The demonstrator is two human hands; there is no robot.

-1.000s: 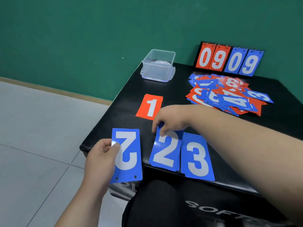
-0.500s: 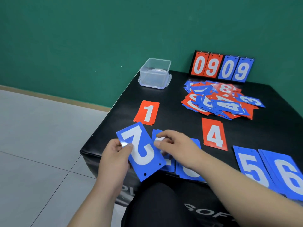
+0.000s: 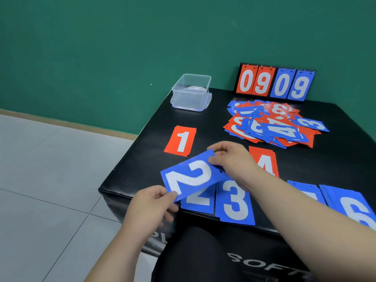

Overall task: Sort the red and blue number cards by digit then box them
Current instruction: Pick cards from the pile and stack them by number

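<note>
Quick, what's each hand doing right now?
Left hand: pinches the blue 2 card by its near corner.
Right hand: pinches the same card's far end.

A green wall (image 3: 101, 47) rises behind pale grey floor tiles (image 3: 40, 180) and a black padded table (image 3: 213, 123).

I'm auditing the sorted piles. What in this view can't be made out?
Head view:
- Blue card past the red 4: digit hidden by the right forearm.
- Blue 6 pile: cut off by the right edge.
- Unsorted heap: most digits covered by overlapping cards.
- Clear box: contents too blurred.
</note>
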